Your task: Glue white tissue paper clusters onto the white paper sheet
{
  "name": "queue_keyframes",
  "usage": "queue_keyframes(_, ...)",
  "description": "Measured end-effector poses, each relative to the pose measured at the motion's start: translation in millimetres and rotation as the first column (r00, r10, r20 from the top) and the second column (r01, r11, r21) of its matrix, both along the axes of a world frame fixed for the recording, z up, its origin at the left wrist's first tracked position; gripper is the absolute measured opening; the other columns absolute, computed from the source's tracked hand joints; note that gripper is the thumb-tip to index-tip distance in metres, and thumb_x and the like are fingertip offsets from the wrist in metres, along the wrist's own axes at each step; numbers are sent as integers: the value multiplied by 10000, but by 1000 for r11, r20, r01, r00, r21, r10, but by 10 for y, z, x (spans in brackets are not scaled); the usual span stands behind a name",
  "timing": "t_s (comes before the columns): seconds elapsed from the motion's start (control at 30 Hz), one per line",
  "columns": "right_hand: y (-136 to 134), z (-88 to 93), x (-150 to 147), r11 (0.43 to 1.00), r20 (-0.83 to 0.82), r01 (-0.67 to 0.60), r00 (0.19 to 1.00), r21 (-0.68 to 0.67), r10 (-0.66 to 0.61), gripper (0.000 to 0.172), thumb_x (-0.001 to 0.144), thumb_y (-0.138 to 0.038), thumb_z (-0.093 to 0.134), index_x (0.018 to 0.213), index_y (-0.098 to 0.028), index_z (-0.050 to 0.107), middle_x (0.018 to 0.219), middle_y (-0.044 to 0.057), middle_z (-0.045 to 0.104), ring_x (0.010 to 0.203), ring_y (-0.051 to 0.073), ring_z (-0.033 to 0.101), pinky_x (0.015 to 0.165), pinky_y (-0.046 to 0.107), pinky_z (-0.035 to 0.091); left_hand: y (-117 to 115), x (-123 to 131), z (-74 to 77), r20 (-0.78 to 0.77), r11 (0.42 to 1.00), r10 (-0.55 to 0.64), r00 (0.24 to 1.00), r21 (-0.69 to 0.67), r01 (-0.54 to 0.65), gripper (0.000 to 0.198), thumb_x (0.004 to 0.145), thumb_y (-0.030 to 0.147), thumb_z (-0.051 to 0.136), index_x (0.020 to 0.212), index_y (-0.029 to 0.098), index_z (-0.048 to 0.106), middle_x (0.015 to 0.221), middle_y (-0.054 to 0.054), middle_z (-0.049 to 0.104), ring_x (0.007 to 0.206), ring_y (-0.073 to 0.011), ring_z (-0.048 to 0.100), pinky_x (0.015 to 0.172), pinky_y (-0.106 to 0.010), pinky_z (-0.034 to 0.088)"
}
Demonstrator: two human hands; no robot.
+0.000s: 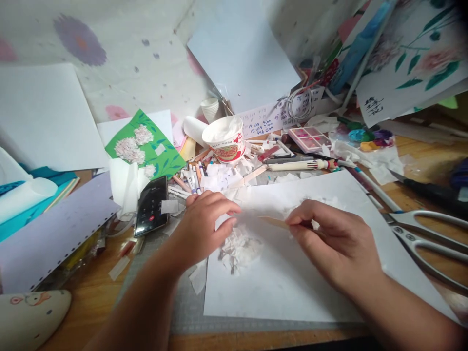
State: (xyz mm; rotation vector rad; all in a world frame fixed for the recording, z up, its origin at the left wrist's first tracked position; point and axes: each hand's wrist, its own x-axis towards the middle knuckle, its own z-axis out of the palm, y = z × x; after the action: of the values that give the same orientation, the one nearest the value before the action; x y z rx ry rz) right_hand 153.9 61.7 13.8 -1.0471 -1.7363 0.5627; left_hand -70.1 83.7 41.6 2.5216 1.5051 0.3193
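My right hand (pixel 334 243) pinches a thin, flat wooden stick (pixel 272 222) between thumb and forefinger, its tip pointing left over a white paper sheet (pixel 292 287). My left hand (pixel 208 224) hovers at the sheet's left edge, thumb and forefinger apart, with nothing visible between them. Just below its fingertips lies a crumpled white paper flower (pixel 239 251) with ruffled layers. More crumpled white paper shows partly behind my right hand. A printed paper bowl (pixel 224 139) with something white inside stands beyond both hands.
A phone (pixel 151 207) lies left of my left hand, near a green card (pixel 144 146) with pale raised flowers. Large scissors (pixel 427 234) rest at the right. Several markers and paper scraps crowd around the bowl. A grey cutting mat (pixel 190 312) lies under the sheet.
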Motion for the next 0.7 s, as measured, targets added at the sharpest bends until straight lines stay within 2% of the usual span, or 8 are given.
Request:
queue_keyframes(0.07,0,9,7,999,-34,47,998,-4,-47,170,716,-43,503,711,-210,531,605,-11,555,550,124,511,526,253,397,76,25,-45,-19,990,119,993,74,-117,175,838,192,492,956,222,618,977,-30,629,964,-215,534,852,-404,278)
queue_keyframes(0.13,1,8,7,997,-77,71,994,1,-71,154,719,-57,509,696,-207,534,606,-12,561,548,121,512,516,250,396,147,72,-79,-60,973,196,979,140,-186,182,832,219,519,977,240,626,1014,-36,625,986,-233,531,843,-417,273)
queue_keyframes(0.3,6,-7,-1,995,-140,93,986,36,-87,118,704,-91,520,660,-198,546,585,-38,564,523,95,502,505,221,399,286,224,-133,-168,949,230,959,256,-183,185,790,245,608,960,284,670,981,-21,640,964,-233,522,823,-418,261)
queue_keyframes(0.47,8,-4,10,996,-137,77,988,44,-71,114,699,-86,514,655,-182,555,567,-37,550,520,93,489,514,223,395,365,264,-145,-250,962,203,947,233,-144,88,781,261,616,822,264,694,905,-21,666,933,-247,516,805,-428,256)
queue_keyframes(0.6,10,-3,16,996,-140,75,988,46,-68,112,700,-83,508,663,-177,556,567,-32,545,531,101,492,526,234,397,352,131,-60,-147,930,318,937,240,-278,170,829,204,511,855,265,667,951,-7,685,944,-229,547,795,-411,267)
queue_keyframes(0.7,6,-6,15,997,-131,62,990,44,-56,113,705,-86,503,661,-178,550,569,-29,546,531,105,489,519,238,393,305,-12,8,-104,907,403,909,175,-382,172,812,199,504,892,262,643,970,7,691,961,-229,566,813,-405,275)
